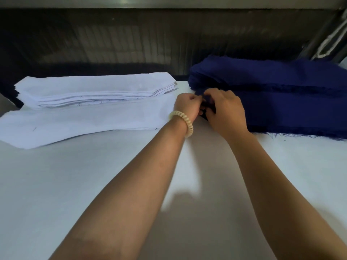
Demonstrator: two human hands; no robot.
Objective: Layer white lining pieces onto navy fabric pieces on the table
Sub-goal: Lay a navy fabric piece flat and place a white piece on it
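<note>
The fingertips of the left hand (187, 106) and right hand (226, 112) curl out of sight into the near left corner of the navy stack (285, 94), at centre frame; how many layers they pinch cannot be told. The navy stack runs off the right edge. The nearer white piece (75, 124) is cut by the left edge, and the pencil marks (90, 103) on the white stack (93, 87) behind it are too small to read. The left forearm (139, 184) and right forearm (272, 184) leave through the bottom edge. At upper right a white-edged shape (330, 41) is blurred and cropped.

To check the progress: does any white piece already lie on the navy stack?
No, the navy stack shows only navy fabric; the white pieces lie apart on the left.
</note>
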